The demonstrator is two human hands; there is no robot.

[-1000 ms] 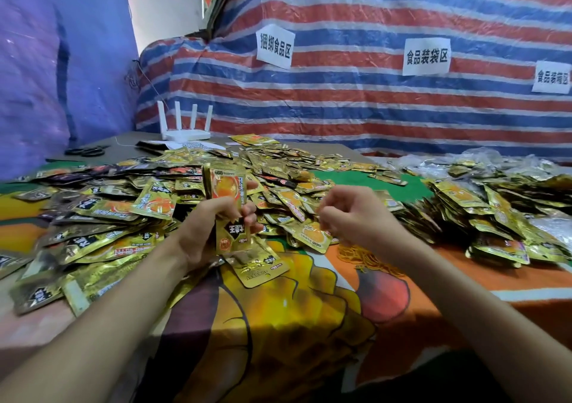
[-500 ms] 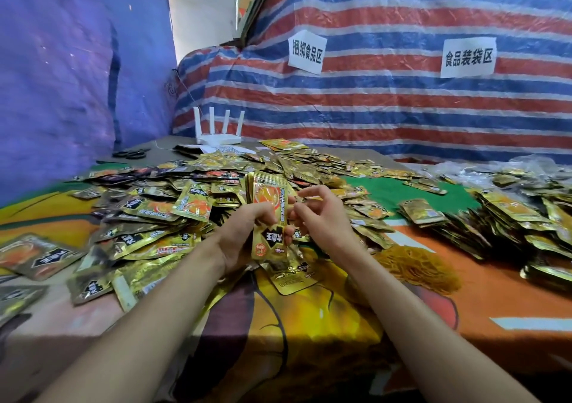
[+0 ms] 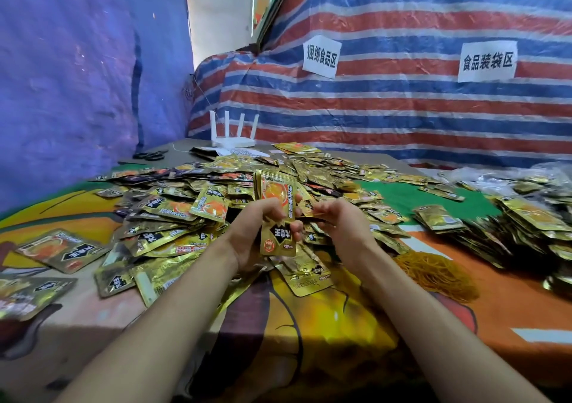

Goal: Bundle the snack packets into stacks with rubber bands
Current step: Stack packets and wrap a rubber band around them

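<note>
Gripping a small stack of snack packets point(image 3: 276, 204) upright around its middle, the left hand point(image 3: 252, 235) wraps its fingers and thumb round the stack. Both the top and bottom ends stand free. That hold, I judge, squares the edges and leaves an end open for a band to slip over.

The right hand point(image 3: 339, 227) sits just beside the stack's right edge with its fingers curled toward it. Whether it pinches a band, a packet or nothing I cannot tell, as the fingertips are turned away.

The stack hangs above the desk point(image 3: 510, 309), over the near edge of the loose packet heap point(image 3: 173, 213), which spreads left and back. The rubber bands point(image 3: 433, 271) lie in a yellow tangle just right of the right forearm, near enough for a short reach. Beyond them, rows of stacked packets point(image 3: 532, 226) fill the right side, apparently the finished ones.

The open room is the bare cloth between the forearms and toward the near desk edge, plus a strip around the bands. A router point(image 3: 232, 136) and scissors point(image 3: 150, 155) sit at the far back, well apart from the work.
</note>
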